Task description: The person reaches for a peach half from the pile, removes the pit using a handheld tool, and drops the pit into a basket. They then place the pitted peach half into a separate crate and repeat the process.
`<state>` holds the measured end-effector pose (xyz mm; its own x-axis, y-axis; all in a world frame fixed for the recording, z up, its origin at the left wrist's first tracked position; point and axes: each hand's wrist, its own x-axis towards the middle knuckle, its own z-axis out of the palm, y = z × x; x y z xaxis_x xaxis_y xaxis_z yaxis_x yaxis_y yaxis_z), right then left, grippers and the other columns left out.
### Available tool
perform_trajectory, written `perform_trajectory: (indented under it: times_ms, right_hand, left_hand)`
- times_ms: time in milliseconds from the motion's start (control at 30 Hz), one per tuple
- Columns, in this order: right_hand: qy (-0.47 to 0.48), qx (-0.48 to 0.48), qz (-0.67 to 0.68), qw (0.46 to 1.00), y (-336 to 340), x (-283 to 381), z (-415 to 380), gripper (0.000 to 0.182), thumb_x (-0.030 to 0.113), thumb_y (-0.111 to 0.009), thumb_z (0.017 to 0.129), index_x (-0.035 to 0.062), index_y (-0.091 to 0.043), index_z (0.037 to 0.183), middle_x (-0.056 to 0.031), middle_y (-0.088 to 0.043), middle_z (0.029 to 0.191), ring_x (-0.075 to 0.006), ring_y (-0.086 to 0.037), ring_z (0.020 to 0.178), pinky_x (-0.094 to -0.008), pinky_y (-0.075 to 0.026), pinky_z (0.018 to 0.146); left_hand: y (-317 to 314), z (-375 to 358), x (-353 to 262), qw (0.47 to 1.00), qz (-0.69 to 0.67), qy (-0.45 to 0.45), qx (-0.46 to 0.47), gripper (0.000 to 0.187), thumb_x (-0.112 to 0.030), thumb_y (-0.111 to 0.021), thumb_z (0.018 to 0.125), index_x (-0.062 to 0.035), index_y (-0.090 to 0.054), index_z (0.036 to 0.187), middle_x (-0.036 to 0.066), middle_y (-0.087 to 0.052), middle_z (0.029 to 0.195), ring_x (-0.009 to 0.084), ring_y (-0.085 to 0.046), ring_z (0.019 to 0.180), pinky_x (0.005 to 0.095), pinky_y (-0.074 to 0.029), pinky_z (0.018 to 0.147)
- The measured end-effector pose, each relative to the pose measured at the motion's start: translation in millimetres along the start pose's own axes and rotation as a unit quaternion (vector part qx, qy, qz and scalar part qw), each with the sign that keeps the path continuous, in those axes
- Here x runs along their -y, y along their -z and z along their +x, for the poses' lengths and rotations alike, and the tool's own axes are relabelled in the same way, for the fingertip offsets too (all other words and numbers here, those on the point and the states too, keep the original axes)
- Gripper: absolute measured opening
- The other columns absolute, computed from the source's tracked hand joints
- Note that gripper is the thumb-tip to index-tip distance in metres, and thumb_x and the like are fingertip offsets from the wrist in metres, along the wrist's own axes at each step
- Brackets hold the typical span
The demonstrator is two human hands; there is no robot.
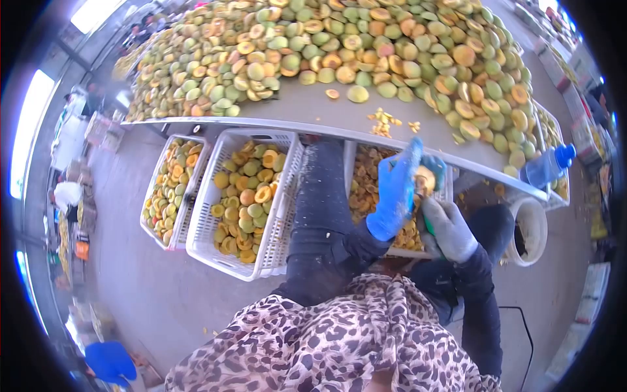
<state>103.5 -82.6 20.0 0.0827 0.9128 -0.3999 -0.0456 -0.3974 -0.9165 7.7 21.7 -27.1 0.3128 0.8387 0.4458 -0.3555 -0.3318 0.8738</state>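
Observation:
My left hand, in a blue glove, is raised over the crate between my legs. Its fingers are curled round a yellow-fleshed peach half with the cut side towards me. Close below it, my right hand in a grey glove is closed on a green-handled tool. The tool's tip meets the fruit's brown middle, and its exact shape is hidden by the fingers. Under both hands stands a crate of brownish scraps, partly covered by my arms.
A big heap of halved fruit covers the metal table. White crates of fruit halves stand left of my leg. At right are a blue bottle on the table's edge and a white bucket.

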Motion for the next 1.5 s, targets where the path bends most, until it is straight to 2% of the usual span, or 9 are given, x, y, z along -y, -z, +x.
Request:
perform_trajectory:
  times_ms: [133,367,500,733,833,933,1033,1233,1500]
  right_hand:
    - [-0.013,-0.021,-0.085,0.996,-7,8,0,0.042,0.035,-0.044,0.098,0.0010,-0.057,0.079,0.0037,-0.043,0.054,-0.0055,-0.040,0.045,-0.0225,-0.031,0.042]
    - [-0.031,0.080,0.110,0.990,-5,-4,-4,0.047,0.043,-0.037,0.099,0.0039,-0.052,0.078,0.0021,-0.040,0.052,-0.0070,-0.034,0.038,-0.0215,-0.027,0.037]
    - [-0.168,0.133,0.191,0.958,-2,-5,-7,0.056,0.059,-0.035,0.094,0.0085,-0.048,0.075,0.0037,-0.033,0.045,-0.0085,-0.029,0.030,-0.0230,-0.031,0.035]
    - [-0.119,0.239,0.358,0.895,6,-39,-1,0.056,0.055,-0.032,0.097,0.0078,-0.049,0.073,0.0043,-0.035,0.044,-0.0061,-0.029,0.029,-0.0227,-0.028,0.032]
    - [-0.077,0.238,0.421,0.872,2,-45,5,0.052,0.050,-0.036,0.098,0.0065,-0.050,0.072,0.0045,-0.036,0.045,-0.0073,-0.031,0.030,-0.0219,-0.028,0.032]
    - [0.028,-0.171,-0.046,0.984,4,-58,29,0.046,0.044,-0.044,0.097,0.0047,-0.052,0.073,-0.0039,-0.046,0.044,-0.0205,-0.046,0.033,-0.0309,-0.037,0.036]
    - [0.222,-0.318,-0.442,0.809,2,-55,39,0.034,0.036,-0.052,0.093,0.0059,-0.052,0.077,-0.0197,-0.058,0.061,-0.0390,-0.058,0.057,-0.0479,-0.044,0.050]
    - [0.224,-0.313,-0.556,0.736,-19,-48,52,0.033,0.041,-0.052,0.092,0.0103,-0.053,0.080,-0.0134,-0.059,0.055,-0.0326,-0.061,0.051,-0.0430,-0.047,0.044]
    - [-0.061,-0.289,-0.590,0.752,27,-100,75,0.046,0.047,-0.040,0.094,0.0096,-0.065,0.090,-0.0166,-0.066,0.073,-0.0374,-0.065,0.069,-0.0489,-0.050,0.064]
  left_hand:
    - [5,6,-12,0.957,-0.209,0.193,0.048,0.042,-0.035,-0.050,0.096,0.0040,-0.062,0.084,0.011,-0.064,0.077,0.0157,-0.059,0.068,0.0284,-0.048,0.068]
    - [1,3,-1,0.990,-0.137,0.022,-0.030,0.042,-0.031,-0.048,0.097,0.0044,-0.060,0.078,0.014,-0.061,0.067,0.0217,-0.060,0.064,0.0318,-0.050,0.064]
    - [12,11,-5,0.944,-0.184,0.125,0.243,0.036,-0.026,-0.045,0.098,0.0017,-0.059,0.080,0.014,-0.059,0.066,0.0256,-0.059,0.064,0.0363,-0.048,0.059]
    - [3,6,22,0.760,-0.515,0.395,-0.031,0.033,-0.034,-0.046,0.094,-0.0031,-0.058,0.090,0.011,-0.062,0.084,0.0278,-0.063,0.078,0.0403,-0.054,0.071]
    - [26,11,32,0.820,-0.432,0.365,-0.087,0.030,-0.031,-0.046,0.095,-0.0032,-0.058,0.097,0.010,-0.062,0.091,0.0271,-0.062,0.084,0.0419,-0.054,0.077]
    - [40,0,44,0.847,-0.404,0.333,-0.090,0.028,-0.028,-0.046,0.097,-0.0034,-0.055,0.106,0.010,-0.061,0.097,0.0241,-0.062,0.090,0.0388,-0.053,0.080]
    - [48,-21,70,0.936,-0.255,0.230,-0.077,0.029,-0.022,-0.052,0.095,-0.0038,-0.052,0.117,0.008,-0.059,0.107,0.0181,-0.060,0.096,0.0324,-0.052,0.082]
    - [33,-36,48,0.970,-0.193,0.134,-0.064,0.034,-0.016,-0.050,0.095,0.0001,-0.049,0.124,0.011,-0.060,0.107,0.0230,-0.060,0.100,0.0317,-0.048,0.090]
    - [76,-32,-35,0.946,-0.052,0.241,-0.208,0.011,-0.013,-0.062,0.088,-0.0076,-0.055,0.082,0.002,-0.056,0.076,0.0078,-0.052,0.062,0.0221,-0.043,0.055]
